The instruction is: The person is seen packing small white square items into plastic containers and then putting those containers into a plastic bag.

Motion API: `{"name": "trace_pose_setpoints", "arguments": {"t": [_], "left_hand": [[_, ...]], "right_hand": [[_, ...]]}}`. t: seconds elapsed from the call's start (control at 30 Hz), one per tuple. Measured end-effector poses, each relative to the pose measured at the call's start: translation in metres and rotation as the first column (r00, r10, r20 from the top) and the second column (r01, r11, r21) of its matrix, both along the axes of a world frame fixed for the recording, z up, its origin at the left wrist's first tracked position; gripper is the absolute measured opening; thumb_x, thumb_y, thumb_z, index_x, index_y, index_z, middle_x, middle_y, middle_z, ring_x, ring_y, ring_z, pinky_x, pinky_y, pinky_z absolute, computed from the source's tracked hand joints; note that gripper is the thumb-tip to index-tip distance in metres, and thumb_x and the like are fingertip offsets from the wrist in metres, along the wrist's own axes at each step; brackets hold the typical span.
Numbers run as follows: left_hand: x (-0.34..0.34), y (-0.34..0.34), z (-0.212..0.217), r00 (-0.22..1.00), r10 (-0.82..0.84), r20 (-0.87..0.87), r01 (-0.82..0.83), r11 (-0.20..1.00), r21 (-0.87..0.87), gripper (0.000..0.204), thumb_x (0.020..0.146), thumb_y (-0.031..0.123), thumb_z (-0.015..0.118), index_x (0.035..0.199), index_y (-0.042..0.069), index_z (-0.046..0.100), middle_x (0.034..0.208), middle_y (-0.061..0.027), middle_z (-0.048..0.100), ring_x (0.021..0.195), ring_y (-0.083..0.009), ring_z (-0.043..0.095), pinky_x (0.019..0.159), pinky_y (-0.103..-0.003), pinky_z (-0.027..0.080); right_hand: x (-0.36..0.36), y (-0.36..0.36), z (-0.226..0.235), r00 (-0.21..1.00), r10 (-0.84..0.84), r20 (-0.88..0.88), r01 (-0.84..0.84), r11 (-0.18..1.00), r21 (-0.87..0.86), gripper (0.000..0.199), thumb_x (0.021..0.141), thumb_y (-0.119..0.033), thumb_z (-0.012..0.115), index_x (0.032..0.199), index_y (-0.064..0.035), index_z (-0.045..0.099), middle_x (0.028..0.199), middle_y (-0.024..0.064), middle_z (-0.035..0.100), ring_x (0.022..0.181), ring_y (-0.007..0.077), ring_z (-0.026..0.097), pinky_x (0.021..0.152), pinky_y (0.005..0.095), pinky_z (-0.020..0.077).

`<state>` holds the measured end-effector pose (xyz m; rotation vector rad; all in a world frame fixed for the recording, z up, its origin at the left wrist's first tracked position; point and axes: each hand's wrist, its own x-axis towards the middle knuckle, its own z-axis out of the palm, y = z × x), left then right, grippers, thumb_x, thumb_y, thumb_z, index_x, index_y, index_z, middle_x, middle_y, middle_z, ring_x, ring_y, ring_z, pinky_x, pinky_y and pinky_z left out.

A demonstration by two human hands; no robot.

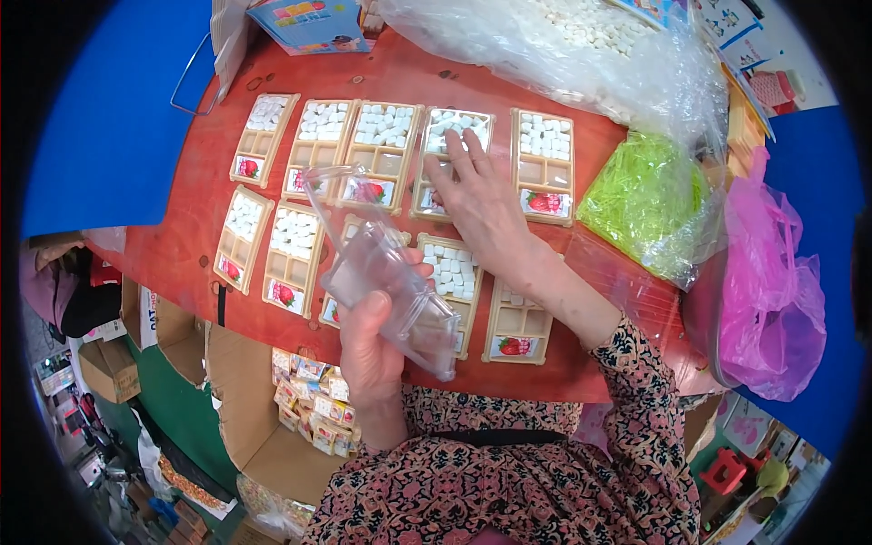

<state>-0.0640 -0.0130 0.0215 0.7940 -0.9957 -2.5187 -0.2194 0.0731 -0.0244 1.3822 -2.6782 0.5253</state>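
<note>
I see the left hand [371, 350] clamped on a stack of clear plastic lids [381, 272], tilted up over the front row. The right hand [481, 204] lies flat, fingers spread, tips on a candy tray [451, 136] in the back row. Trays w/ white cubes crowd the red table [581, 363]; little bare room betw. them. Right of the fingers: green shred bag [645, 200], pink bag [772, 291]. Beyond the fingertips: big clear bag of cubes [563, 45]. Table's near edge runs just under my left wrist
</note>
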Motion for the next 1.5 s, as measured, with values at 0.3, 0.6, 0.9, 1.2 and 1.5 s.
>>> {"name": "trace_pose_setpoints", "arguments": {"t": [0.3, 0.6, 0.9, 1.2, 1.5], "left_hand": [[0.002, 0.0, 0.001, 1.0, -0.003, 0.017, 0.003, 1.0, -0.02, 0.07, 0.079, 0.026, 0.065, 0.135, -0.001, 0.032, 0.118, -0.0204, 0.055, 0.104, -0.0285, 0.058, 0.09, -0.041, 0.049], [0.012, -0.002, -0.005, 0.997, -0.027, -0.067, 0.033, 0.995, 0.09, 0.067, 0.083, 0.031, 0.062, 0.136, 0.003, 0.033, 0.119, -0.02, 0.054, 0.108, -0.0311, 0.057, 0.092, -0.045, 0.047], [0.012, -0.001, -0.005, 0.999, -0.041, -0.037, 0.043, 0.997, 0.067, 0.063, 0.081, 0.025, 0.063, 0.134, 0.003, 0.036, 0.113, -0.0174, 0.057, 0.103, -0.0278, 0.058, 0.089, -0.04, 0.048], [0.0, 0.01, 0.005, 0.998, 0.013, -0.065, -0.016, 0.999, -0.049, 0.063, 0.073, 0.013, 0.067, 0.127, -0.003, 0.04, 0.109, -0.0089, 0.055, 0.101, -0.0183, 0.056, 0.087, -0.031, 0.047], [0.014, -0.005, -0.007, 0.979, -0.181, -0.093, 0.185, 0.982, 0.03, 0.047, 0.074, 0.023, 0.072, 0.11, 0.006, 0.047, 0.1, -0.0045, 0.052, 0.096, -0.0172, 0.054, 0.085, -0.033, 0.048]], "right_hand": [[-0.001, 0.004, -0.011, 0.995, -0.055, -0.083, 0.056, 0.998, 0.006, 0.047, 0.085, -0.009, 0.053, 0.13, 0.0007, 0.044, 0.135, 0.031, 0.035, 0.128, 0.0436, 0.032, 0.106, 0.046, 0.0301], [-0.011, 0.004, -0.011, 0.983, -0.034, -0.182, 0.042, 0.998, 0.042, 0.043, 0.089, -0.014, 0.051, 0.128, 0.0022, 0.044, 0.134, 0.033, 0.034, 0.127, 0.0443, 0.033, 0.105, 0.0441, 0.0312], [-0.006, 0.002, 0.028, 0.999, -0.024, 0.028, 0.031, 0.949, -0.313, 0.03, 0.084, -0.011, 0.061, 0.111, 0.0001, 0.058, 0.114, 0.0247, 0.055, 0.109, 0.0321, 0.053, 0.09, 0.0403, 0.045], [0.034, -0.007, 0.073, -0.132, 0.515, 0.847, 0.327, 0.829, -0.453, 0.012, 0.08, -0.008, 0.071, 0.087, -0.0006, 0.066, 0.079, -0.0005, 0.064, 0.069, 0.0037, 0.058, 0.061, 0.017, 0.045], [0.033, -0.003, 0.073, -0.297, 0.422, 0.857, 0.34, 0.885, -0.318, 0.013, 0.082, -0.009, 0.068, 0.091, 0.0006, 0.066, 0.077, 0.0044, 0.066, 0.063, 0.0084, 0.062, 0.052, 0.0171, 0.0464]]}}
